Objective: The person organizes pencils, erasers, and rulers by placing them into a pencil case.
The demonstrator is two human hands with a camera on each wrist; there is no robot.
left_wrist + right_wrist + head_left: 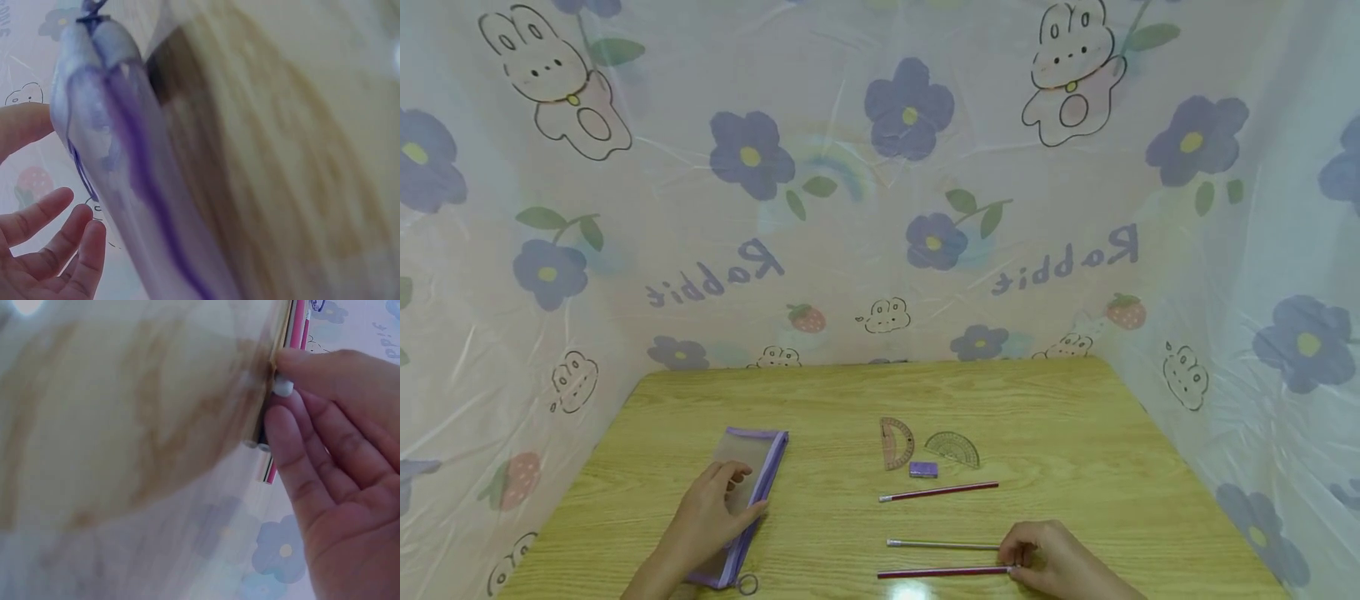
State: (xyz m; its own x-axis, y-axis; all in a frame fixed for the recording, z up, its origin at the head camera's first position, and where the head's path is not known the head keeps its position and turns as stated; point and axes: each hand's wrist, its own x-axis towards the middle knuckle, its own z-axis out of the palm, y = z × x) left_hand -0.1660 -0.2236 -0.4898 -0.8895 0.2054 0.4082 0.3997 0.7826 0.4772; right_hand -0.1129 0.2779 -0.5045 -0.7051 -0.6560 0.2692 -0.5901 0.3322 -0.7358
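Note:
A see-through pencil case (767, 475) with purple edging lies on the left of the table. My left hand (711, 504) is over it, the thumb reaching the zip side and the other fingers loosely bent. In the left wrist view, the thumb touches the pencil case (134, 156), while the fingers stay apart from it. My right hand (1048, 554) pinches the eraser end of a dark red pencil (943, 572) near the front edge. Just behind that lies a gold-grey pencil (943, 545), its right end partly hidden by the fingers. The white eraser tip (283, 386) shows between thumb and fingers.
Farther back on the wooden table (1075, 433) lie another red pencil (940, 492), a purple eraser (923, 470), a pinkish protractor (908, 446) and a clear protractor (953, 448). A ring (747, 584) is by the case's near end. Printed sheeting (850, 250) surrounds the table.

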